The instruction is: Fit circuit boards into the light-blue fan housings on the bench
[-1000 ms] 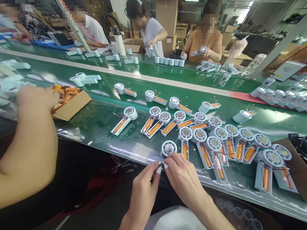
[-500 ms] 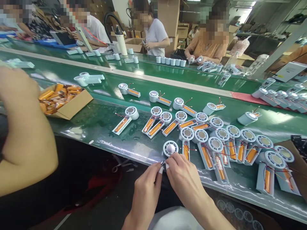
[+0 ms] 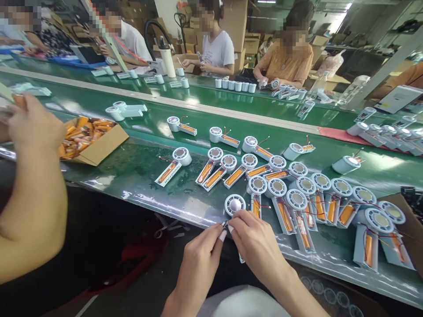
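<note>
At the bench's near edge my left hand (image 3: 201, 253) is closed, thumb and forefinger pinching a small dark piece (image 3: 225, 225) too tiny to identify. My right hand (image 3: 256, 242) meets it fingertip to fingertip, also in a pinch; what it grips is hidden. White covers show on some fingertips. Just beyond my fingers lies the round head of a light-blue handheld fan (image 3: 235, 205). My right hand hides most of its handle, and a pale end (image 3: 242, 259) shows below. Close by, several similar fans (image 3: 277, 187) lie with orange batteries and thin wires in open handles.
A cardboard box (image 3: 95, 147) of orange batteries stands left, beside a co-worker's arm (image 3: 36, 185). More fans (image 3: 216, 134) sit on the green belt (image 3: 148, 105). Several co-workers are across the line. At right is another box (image 3: 408, 220), with clear round parts (image 3: 324, 290) below the bench.
Fans on the belt have shifted slightly right. The neighbouring co-worker's hand has moved, now showing an orange battery. My hands stay nearly in place, and the pale handle end has come into view.
</note>
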{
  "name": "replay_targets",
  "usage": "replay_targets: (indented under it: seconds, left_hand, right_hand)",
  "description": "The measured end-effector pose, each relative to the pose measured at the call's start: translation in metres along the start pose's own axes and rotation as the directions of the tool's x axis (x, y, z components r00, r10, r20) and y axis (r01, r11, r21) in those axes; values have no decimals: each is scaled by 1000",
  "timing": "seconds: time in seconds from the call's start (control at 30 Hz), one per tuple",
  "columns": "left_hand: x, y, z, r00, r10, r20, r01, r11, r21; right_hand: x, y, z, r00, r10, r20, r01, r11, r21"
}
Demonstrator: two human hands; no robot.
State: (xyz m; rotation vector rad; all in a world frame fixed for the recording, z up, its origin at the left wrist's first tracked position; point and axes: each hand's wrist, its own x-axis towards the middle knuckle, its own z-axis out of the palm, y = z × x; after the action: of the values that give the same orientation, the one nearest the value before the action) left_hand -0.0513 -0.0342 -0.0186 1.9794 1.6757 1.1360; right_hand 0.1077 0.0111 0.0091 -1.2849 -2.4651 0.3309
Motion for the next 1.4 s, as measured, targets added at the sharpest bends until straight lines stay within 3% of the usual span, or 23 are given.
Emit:
replay_targets:
  seconds: [0.2, 0.4, 0.5, 0.6, 0.67, 0.8, 0.9, 1.03, 1.1, 1.2, 1.27, 1.33, 1.4]
  left_hand:
    - [18, -4, -22, 969, -16, 248, 42, 994, -99]
    - [29, -8, -28, 925, -52, 377, 97, 990, -102]
    - [29, -5, -23, 941, -44, 335, 96, 985, -141]
    - [24, 7, -19, 975, -113, 193, 152, 968, -199]
    - [18, 16, -20, 959, -203, 197, 249, 937, -247]
    - [11, 19, -19, 888, -388, 246, 455, 812, -365]
    - [12, 10, -6, 846, -479, 234, 533, 745, -402]
    - [16, 5, 10, 792, -507, 340, 610, 680, -408]
    - [17, 9, 12, 740, -550, 388, 673, 591, -444]
    - [17, 17, 10, 622, -534, 572, 767, 270, -582]
    - [18, 22, 10, 582, -486, 652, 773, 82, -629]
    - [19, 24, 12, 576, -487, 656, 761, 27, -648]
    - [21, 25, 14, 605, -507, 614, 740, 73, -669]
  right_hand:
    - [3, 16, -9, 997, 15, 76, -34, 969, 246]
    - [4, 25, -7, 993, -85, 77, 56, 945, 323]
    - [3, 23, -4, 998, -62, 31, 49, 946, 322]
    - [1, 14, -6, 996, 78, 33, -85, 917, 389]
    - [-1, 7, -10, 975, 192, 113, -223, 830, 511]
    - [-4, 6, -10, 908, 326, 262, -400, 493, 773]
    - [-4, 10, -5, 902, 330, 279, -373, 266, 889]
    - [-5, 2, -3, 943, 205, 262, -277, 44, 960]
    - [-7, -4, -3, 956, 124, 264, -262, -32, 964]
    - [-11, -8, 1, 962, 93, 257, -248, -93, 964]
    - [-12, -3, 3, 962, 124, 243, -226, -141, 964]
    - [-12, 4, 2, 955, 172, 241, -203, -212, 956]
    - [-12, 11, -1, 938, 229, 259, -196, -264, 944]
